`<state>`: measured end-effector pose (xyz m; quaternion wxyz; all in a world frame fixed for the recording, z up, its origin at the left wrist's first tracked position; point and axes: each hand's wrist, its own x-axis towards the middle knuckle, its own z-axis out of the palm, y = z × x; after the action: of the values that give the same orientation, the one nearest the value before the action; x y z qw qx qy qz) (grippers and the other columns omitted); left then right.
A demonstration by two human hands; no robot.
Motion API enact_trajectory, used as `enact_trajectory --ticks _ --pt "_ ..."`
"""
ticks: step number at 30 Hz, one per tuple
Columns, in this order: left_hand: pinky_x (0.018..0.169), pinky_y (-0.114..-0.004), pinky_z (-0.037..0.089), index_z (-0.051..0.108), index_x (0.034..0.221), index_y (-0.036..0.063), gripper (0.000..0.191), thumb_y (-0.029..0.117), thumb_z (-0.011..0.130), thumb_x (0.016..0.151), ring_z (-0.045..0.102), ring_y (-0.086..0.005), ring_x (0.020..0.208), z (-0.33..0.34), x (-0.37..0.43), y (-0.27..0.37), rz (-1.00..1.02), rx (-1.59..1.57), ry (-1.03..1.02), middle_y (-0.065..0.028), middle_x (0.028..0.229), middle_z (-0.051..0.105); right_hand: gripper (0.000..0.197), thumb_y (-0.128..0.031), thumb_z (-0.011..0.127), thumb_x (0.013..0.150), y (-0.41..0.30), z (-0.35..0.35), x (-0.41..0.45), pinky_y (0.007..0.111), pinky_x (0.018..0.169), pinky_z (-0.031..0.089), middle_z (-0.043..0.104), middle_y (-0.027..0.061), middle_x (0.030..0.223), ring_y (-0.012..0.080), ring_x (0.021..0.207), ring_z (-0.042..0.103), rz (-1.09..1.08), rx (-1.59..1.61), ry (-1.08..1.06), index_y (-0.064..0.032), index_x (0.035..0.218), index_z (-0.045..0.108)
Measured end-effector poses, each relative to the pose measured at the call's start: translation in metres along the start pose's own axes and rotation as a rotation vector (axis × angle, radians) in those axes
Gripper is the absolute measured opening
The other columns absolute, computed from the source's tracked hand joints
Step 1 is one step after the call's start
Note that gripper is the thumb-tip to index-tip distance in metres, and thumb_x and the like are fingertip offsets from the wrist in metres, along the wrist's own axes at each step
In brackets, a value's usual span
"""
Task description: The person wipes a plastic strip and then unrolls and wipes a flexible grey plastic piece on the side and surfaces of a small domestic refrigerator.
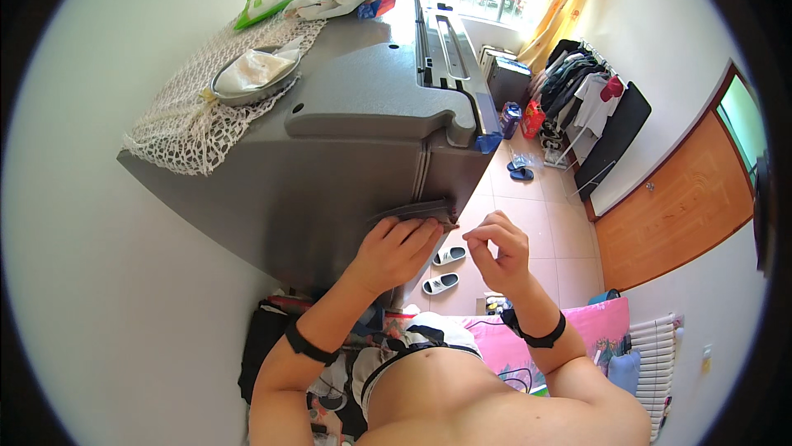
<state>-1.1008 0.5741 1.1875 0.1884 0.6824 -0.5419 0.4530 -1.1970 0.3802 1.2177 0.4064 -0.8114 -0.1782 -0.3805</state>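
My left hand (396, 254) holds a thin dark pouch (413, 208), which looks like a zip bag, by its lower edge against the side of a grey refrigerator (346, 180). My fingers hide much of the pouch, and small reddish bits show at its right end. To the right, apart from the pouch, my right hand (501, 251) hangs in the air. Its thumb and index finger are pinched together, and nothing shows between them. Each forearm wears a black strap.
A metal bowl (272, 88) with a bag in it stands on a crocheted cover (179, 124) atop the refrigerator, near plastic packages (334, 0). Slippers (441, 284) lie on the tiled floor (526, 223). A clothes rack (588, 56) and a wooden door (668, 198) are at the right.
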Motion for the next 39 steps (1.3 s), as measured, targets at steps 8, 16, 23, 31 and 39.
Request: enact_trajectory --ticks 8,16,23,31,39 --pt "0.081 -0.040 0.050 0.067 0.106 0.0011 0.023 -0.004 0.068 0.084 0.062 -0.0318 0.090 -0.080 0.053 -0.032 -0.349 0.222 0.430 -0.0122 0.108 0.062 0.013 0.008 0.065 0.073 -0.013 -0.010 0.026 0.031 0.058 0.038 0.055 0.0045 0.062 0.0180 0.054 0.048 -0.179 0.017 0.057 -0.0021 0.081 0.066" --pt "0.078 -0.036 0.054 0.069 0.104 0.0033 0.019 0.002 0.071 0.085 0.066 -0.0277 0.094 -0.097 0.098 -0.078 -0.516 0.440 0.397 -0.0090 0.104 0.065 0.015 0.010 0.062 0.071 -0.010 -0.036 0.087 0.031 0.057 0.035 0.054 0.0055 0.063 0.0174 0.055 0.045 -0.368 0.072 0.134 0.0013 0.083 0.065" --pt "0.079 -0.037 0.054 0.070 0.103 0.0060 0.019 0.007 0.071 0.084 0.067 -0.0292 0.093 -0.091 0.127 -0.086 -0.616 0.427 0.178 -0.0084 0.105 0.069 0.007 0.009 0.060 0.080 -0.005 -0.045 0.134 0.026 0.056 0.034 0.057 0.0080 0.071 0.0144 0.062 0.047 -0.212 0.274 0.241 0.0067 0.085 0.064" --pt "0.090 -0.036 0.052 0.069 0.113 0.0022 0.027 0.011 0.069 0.088 0.068 -0.0297 0.102 -0.099 0.138 -0.086 -0.878 0.239 0.020 -0.0165 0.111 0.070 0.008 0.005 0.062 0.078 0.030 -0.043 0.152 0.029 0.057 0.033 0.055 0.0057 0.066 0.0156 0.058 0.043 -0.390 0.388 0.162 0.0034 0.086 0.065" --pt "0.092 -0.034 0.050 0.069 0.114 0.0020 0.027 0.013 0.068 0.090 0.067 -0.0303 0.104 -0.083 0.166 -0.103 -0.903 0.204 -0.184 -0.0164 0.113 0.070 0.006 0.001 0.063 0.079 0.069 -0.043 0.148 0.030 0.057 0.033 0.055 0.0053 0.064 0.0156 0.057 0.041 -0.292 0.479 0.144 0.0019 0.085 0.064"
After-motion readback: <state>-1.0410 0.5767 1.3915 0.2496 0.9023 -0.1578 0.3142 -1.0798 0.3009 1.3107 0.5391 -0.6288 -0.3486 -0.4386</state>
